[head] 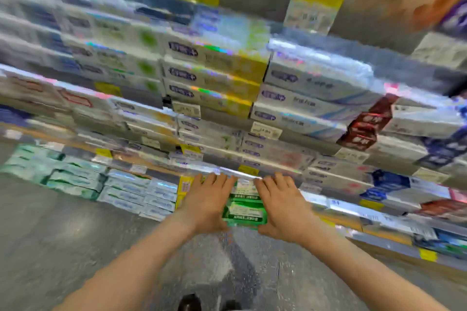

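Green boxes [244, 206], lower centre: bright green, white label panels.
Yellow-ended boxes [214, 78], centre: white, iridescent sheen.
Blue-swirl boxes [303, 103], centre right: white ground.
Red cartons [364, 124], right: dark red, white lettering.
Mint packs [50, 174], lower left: pale green.
Floor [63, 235]: speckled grey.

bright, even shop light falls from above. heavy motion blur smears the shelf boxes [212, 78] and price tags [265, 130], worst toward the edges, where the wide lens bends the shelves. foil packaging shows rainbow glare; print is unreadable.

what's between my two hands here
A stack of green-and-white cardboard boxes sits between the left hand and right hand, shown in the head view.
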`<state>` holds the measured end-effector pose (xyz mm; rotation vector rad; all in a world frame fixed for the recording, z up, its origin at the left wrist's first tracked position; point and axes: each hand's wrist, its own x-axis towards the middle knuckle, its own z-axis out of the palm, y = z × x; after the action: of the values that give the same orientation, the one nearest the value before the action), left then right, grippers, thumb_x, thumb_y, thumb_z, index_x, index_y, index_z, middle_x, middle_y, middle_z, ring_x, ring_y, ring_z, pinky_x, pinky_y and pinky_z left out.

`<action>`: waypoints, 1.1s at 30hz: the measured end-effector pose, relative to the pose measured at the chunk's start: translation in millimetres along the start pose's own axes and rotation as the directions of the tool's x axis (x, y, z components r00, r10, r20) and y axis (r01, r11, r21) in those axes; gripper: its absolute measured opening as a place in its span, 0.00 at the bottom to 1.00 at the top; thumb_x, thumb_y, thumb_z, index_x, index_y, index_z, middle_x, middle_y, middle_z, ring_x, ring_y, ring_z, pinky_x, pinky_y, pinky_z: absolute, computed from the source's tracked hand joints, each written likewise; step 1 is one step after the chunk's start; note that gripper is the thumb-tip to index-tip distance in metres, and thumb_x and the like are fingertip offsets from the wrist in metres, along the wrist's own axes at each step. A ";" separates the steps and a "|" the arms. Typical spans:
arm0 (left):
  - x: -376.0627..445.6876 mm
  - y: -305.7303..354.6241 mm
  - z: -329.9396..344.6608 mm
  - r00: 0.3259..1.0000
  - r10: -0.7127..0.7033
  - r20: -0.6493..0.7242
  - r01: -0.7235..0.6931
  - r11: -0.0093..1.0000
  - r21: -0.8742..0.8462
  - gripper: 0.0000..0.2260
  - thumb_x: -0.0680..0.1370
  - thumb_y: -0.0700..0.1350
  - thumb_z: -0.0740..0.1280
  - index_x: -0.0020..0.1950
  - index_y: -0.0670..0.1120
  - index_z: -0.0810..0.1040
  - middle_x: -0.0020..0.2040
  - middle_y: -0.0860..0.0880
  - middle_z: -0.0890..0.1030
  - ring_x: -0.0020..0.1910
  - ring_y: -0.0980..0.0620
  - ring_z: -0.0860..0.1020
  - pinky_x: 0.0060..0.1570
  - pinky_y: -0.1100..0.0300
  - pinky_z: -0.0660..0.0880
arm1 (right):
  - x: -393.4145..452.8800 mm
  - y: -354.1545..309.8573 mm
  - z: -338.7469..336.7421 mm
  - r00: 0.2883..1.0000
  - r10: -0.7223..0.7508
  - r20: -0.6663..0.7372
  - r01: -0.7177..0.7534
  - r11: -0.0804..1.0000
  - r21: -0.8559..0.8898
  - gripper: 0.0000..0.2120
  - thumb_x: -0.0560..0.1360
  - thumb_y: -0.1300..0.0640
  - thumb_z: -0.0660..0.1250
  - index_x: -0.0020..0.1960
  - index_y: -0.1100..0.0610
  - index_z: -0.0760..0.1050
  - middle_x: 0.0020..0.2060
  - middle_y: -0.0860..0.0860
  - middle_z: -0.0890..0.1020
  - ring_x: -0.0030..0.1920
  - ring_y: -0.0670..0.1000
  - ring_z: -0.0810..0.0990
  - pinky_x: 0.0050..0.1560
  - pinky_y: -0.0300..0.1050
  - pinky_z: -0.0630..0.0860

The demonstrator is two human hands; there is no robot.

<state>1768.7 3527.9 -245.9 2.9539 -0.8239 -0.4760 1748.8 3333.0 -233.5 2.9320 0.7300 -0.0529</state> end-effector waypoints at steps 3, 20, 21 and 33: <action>-64.9 -1.7 -120.2 0.991 -0.103 -0.084 0.110 0.991 0.071 0.41 0.71 0.61 0.68 0.75 0.48 0.51 0.69 0.48 0.63 0.67 0.45 0.64 0.63 0.48 0.62 | 8.4 -18.8 -113.1 0.987 -0.080 -0.139 0.080 0.997 -0.005 0.46 0.49 0.28 0.68 0.55 0.61 0.79 0.41 0.53 0.80 0.41 0.55 0.76 0.40 0.46 0.77; -590.7 -25.8 -258.8 0.480 -0.506 -0.717 0.824 0.540 0.170 0.42 0.50 0.64 0.70 0.59 0.47 0.68 0.46 0.46 0.79 0.43 0.43 0.79 0.37 0.50 0.73 | -46.6 -366.7 -420.0 0.300 -0.622 -0.724 0.730 0.638 -0.246 0.46 0.53 0.39 0.75 0.66 0.56 0.68 0.52 0.60 0.79 0.51 0.58 0.67 0.49 0.52 0.61; -625.7 -22.3 -247.9 0.445 -0.544 -0.711 0.853 0.498 0.153 0.43 0.49 0.63 0.72 0.59 0.46 0.68 0.46 0.46 0.79 0.42 0.43 0.79 0.36 0.50 0.73 | -57.9 -399.7 -422.8 0.257 -0.639 -0.725 0.759 0.598 -0.258 0.47 0.52 0.39 0.76 0.66 0.58 0.68 0.52 0.59 0.79 0.51 0.57 0.67 0.49 0.52 0.61; -862.7 17.9 -116.8 0.057 -0.886 -0.461 0.988 0.118 -0.104 0.43 0.63 0.60 0.73 0.72 0.46 0.62 0.60 0.46 0.71 0.57 0.43 0.70 0.49 0.49 0.64 | -147.6 -670.0 -400.6 -0.033 -0.808 -0.588 0.935 0.183 -0.304 0.41 0.64 0.37 0.57 0.69 0.61 0.67 0.55 0.59 0.78 0.54 0.61 0.73 0.57 0.56 0.63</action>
<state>1094.5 3948.1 110.5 3.0889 1.4460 0.3848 1306.2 3901.4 101.3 1.8224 2.7604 0.8941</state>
